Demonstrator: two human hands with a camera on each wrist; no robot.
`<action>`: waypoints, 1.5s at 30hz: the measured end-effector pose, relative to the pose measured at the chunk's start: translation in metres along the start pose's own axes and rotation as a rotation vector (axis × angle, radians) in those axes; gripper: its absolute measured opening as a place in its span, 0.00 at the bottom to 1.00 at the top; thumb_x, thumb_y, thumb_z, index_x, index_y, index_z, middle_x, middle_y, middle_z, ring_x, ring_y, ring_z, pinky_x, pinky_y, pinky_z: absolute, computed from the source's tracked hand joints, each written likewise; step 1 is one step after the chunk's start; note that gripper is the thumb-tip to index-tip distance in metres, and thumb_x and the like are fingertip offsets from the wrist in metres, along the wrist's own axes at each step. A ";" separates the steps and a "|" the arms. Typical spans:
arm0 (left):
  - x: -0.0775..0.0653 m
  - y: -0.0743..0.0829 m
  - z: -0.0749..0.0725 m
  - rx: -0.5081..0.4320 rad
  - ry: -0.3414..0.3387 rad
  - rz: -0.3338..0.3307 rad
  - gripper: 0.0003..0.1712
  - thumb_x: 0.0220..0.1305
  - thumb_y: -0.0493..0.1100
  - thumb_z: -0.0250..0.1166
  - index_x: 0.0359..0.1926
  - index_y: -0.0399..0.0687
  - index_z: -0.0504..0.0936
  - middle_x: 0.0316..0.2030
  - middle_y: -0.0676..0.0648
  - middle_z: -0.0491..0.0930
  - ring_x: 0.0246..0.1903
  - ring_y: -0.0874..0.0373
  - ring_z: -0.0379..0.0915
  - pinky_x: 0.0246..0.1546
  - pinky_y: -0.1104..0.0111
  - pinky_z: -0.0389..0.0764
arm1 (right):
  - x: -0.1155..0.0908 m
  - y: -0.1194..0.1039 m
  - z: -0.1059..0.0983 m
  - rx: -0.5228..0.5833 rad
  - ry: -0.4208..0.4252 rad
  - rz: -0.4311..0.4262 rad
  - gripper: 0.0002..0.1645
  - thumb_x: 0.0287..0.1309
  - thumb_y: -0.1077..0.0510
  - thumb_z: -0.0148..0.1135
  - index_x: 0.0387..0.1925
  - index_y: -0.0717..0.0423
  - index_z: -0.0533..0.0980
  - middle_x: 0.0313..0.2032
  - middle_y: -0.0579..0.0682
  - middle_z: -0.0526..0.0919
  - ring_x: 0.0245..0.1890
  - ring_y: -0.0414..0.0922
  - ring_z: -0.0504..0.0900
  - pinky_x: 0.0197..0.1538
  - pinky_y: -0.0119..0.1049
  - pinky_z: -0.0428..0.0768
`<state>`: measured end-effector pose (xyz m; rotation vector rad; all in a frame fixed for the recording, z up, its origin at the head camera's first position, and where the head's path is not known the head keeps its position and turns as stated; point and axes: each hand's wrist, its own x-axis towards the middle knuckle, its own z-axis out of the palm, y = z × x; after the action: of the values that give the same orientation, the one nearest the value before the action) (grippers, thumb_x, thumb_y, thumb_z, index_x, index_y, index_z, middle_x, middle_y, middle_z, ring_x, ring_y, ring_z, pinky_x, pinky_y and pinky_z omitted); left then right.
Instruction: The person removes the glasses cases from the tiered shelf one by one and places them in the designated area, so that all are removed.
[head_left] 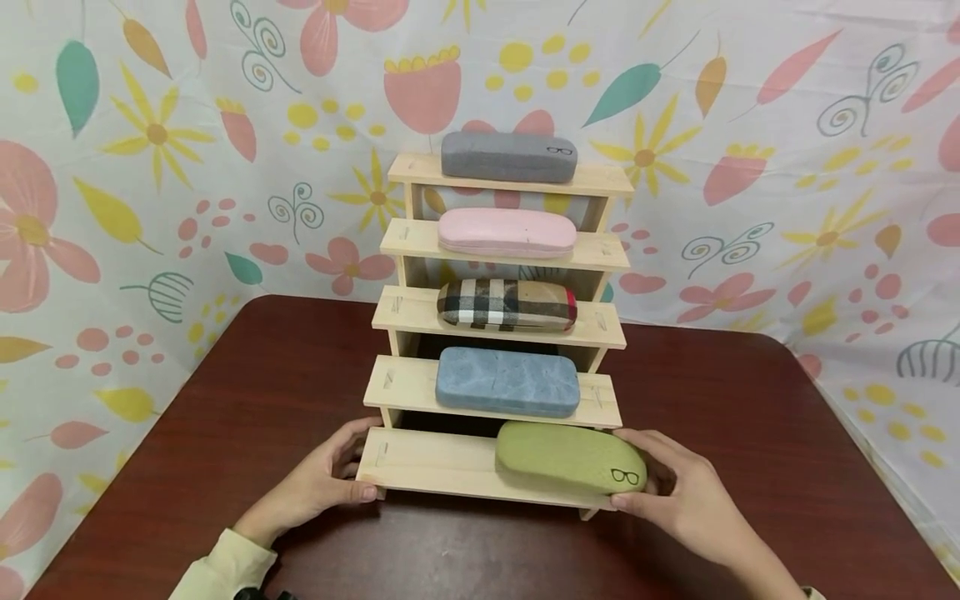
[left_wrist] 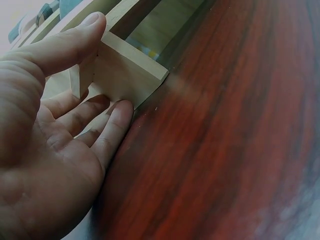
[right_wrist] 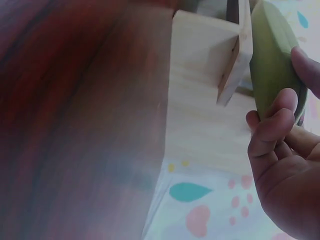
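Observation:
A stepped wooden display rack (head_left: 435, 458) stands in the middle of the head view. On its lowest shelf, toward the right, lies a green glasses case (head_left: 566, 458) with a small glasses print; its end reaches past the shelf's right end. My right hand (head_left: 686, 492) pinches that end between thumb and fingers. At the lowest shelf's left end, my left hand (head_left: 326, 475) holds the rack, thumb at the front edge and fingers along the side panel (left_wrist: 127, 72). Higher up, one per shelf, sit blue (head_left: 506, 383), plaid (head_left: 506, 304), pink (head_left: 506, 232) and grey (head_left: 510, 158) glasses cases.
The rack rests on a dark red-brown wooden table (head_left: 480, 558). Behind and beside it hangs a white cloth (head_left: 480, 33) printed with flowers and leaves, close to the table's back edge.

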<state>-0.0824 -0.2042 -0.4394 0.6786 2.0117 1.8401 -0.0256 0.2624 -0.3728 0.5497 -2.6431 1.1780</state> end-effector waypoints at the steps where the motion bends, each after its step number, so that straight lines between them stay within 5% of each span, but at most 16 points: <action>1: 0.000 -0.001 0.000 -0.004 -0.003 0.003 0.46 0.59 0.31 0.72 0.73 0.36 0.58 0.64 0.29 0.64 0.56 0.45 0.71 0.46 0.60 0.81 | -0.001 0.001 -0.002 -0.005 0.004 0.004 0.41 0.43 0.58 0.84 0.62 0.46 0.77 0.47 0.40 0.80 0.25 0.38 0.74 0.26 0.29 0.72; 27: 0.000 -0.002 -0.001 0.002 0.005 0.021 0.44 0.59 0.31 0.72 0.72 0.37 0.60 0.64 0.31 0.66 0.58 0.48 0.70 0.50 0.63 0.78 | -0.042 0.033 -0.056 -0.030 -0.044 0.085 0.44 0.51 0.67 0.77 0.70 0.51 0.70 0.59 0.38 0.74 0.41 0.38 0.82 0.37 0.28 0.80; 39: 0.000 -0.003 -0.001 -0.005 0.001 0.026 0.45 0.59 0.31 0.72 0.73 0.37 0.60 0.65 0.32 0.66 0.59 0.50 0.70 0.52 0.65 0.76 | -0.057 0.064 -0.083 -0.008 -0.135 0.297 0.46 0.56 0.59 0.75 0.73 0.53 0.65 0.58 0.26 0.71 0.50 0.28 0.78 0.37 0.35 0.83; 45: 0.000 -0.003 -0.001 -0.009 0.003 0.026 0.45 0.58 0.32 0.73 0.73 0.37 0.60 0.65 0.32 0.65 0.59 0.51 0.69 0.53 0.65 0.76 | -0.065 0.087 -0.095 -0.021 -0.183 0.393 0.47 0.57 0.55 0.74 0.74 0.56 0.62 0.57 0.16 0.66 0.53 0.18 0.69 0.39 0.33 0.82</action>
<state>-0.0838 -0.2051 -0.4421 0.7024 2.0046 1.8646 0.0004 0.4034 -0.3893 0.1388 -3.0123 1.2486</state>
